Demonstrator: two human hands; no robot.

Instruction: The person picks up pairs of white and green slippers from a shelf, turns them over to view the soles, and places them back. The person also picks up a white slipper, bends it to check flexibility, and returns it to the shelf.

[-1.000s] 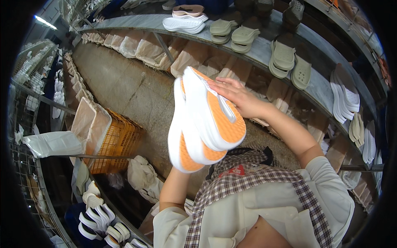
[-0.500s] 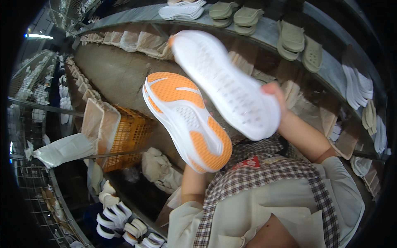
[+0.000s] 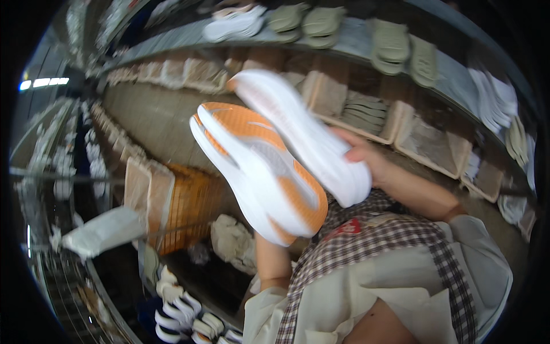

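Two shoe soles are held up in front of me, smeared by motion. The nearer, left one is a white shoe sole with orange tread point(image 3: 303, 178), its bottom facing me. My left forearm point(image 3: 274, 266) rises behind its heel end; the sole hides my left hand and fingers, which carry it. My right hand point(image 3: 366, 157) is closed round the near end of a white shoe sole point(image 3: 312, 146), thumb across its side. That sole lies alongside the first, slightly farther off, with a bit of orange at its far tip.
A long shelf point(image 3: 349, 34) at the back carries white soles point(image 3: 235, 24) and olive clog-like pieces point(image 3: 391, 46). Lined bins point(image 3: 432, 146) stand below it. At left are an orange crate point(image 3: 186, 209), wire racks point(image 3: 43, 229) and several white soles point(image 3: 177, 312).
Both soles have tilted more side-on. The right-hand sole has come down and left, closer to the orange-treaded one. The surroundings have shifted slightly as the view turned.
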